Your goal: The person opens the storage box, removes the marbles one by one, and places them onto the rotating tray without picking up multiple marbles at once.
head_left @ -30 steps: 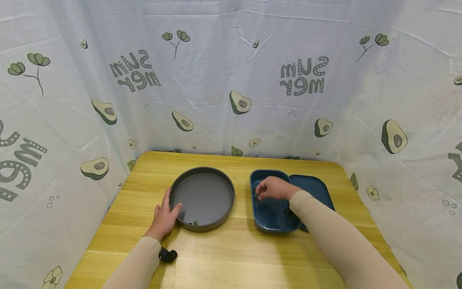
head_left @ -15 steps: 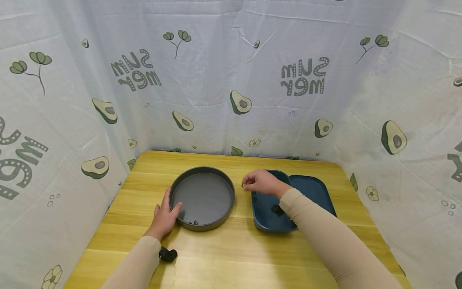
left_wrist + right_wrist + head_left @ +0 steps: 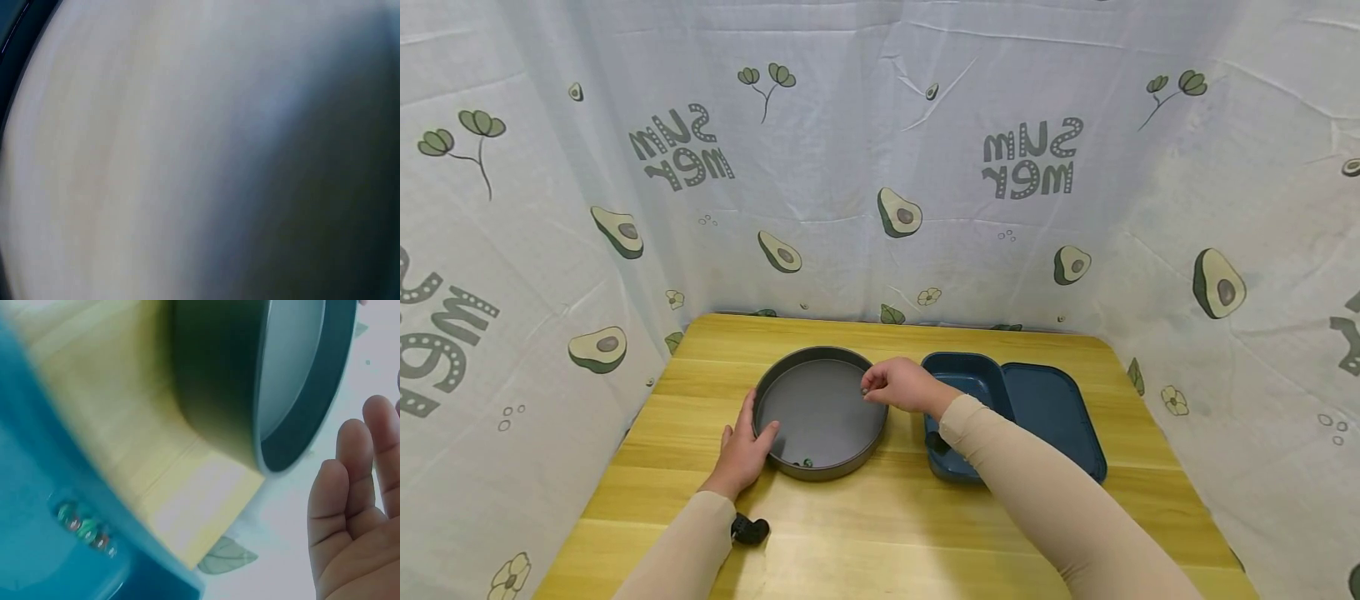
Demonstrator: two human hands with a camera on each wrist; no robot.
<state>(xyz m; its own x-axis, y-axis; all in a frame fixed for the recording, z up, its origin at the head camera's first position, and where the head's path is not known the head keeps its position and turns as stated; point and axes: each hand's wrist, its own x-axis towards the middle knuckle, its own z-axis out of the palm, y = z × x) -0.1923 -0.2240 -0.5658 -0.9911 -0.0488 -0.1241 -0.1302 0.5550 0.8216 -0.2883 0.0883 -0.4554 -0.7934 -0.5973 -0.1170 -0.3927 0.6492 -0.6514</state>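
A round grey cake pan (image 3: 823, 408) stands on the table. My left hand (image 3: 741, 458) holds its left side, fingers along the outer wall and thumb over the rim. My right hand (image 3: 898, 385) is above the pan's right rim, thumb and fingertips pinching a small glass marble (image 3: 864, 391). Near the front wall inside the pan lie a green marble (image 3: 808, 462) and a darker one beside it. Several marbles (image 3: 84, 529) sit in a row in the blue rectangular container (image 3: 37, 550) in the right wrist view. The left wrist view is only a blur.
The blue lid (image 3: 1052, 417) lies flat on the table right of the container (image 3: 958, 361), partly behind the right sleeve (image 3: 1045, 508). A wooden table (image 3: 865, 533) carries everything, with a printed curtain (image 3: 835, 167) around its back and sides. A black wrist camera (image 3: 750, 529) juts from the left sleeve.
My right hand has lifted a marble out of the blue container and moved left with it to the pan's right rim. The left hand and the pan have stayed in place.
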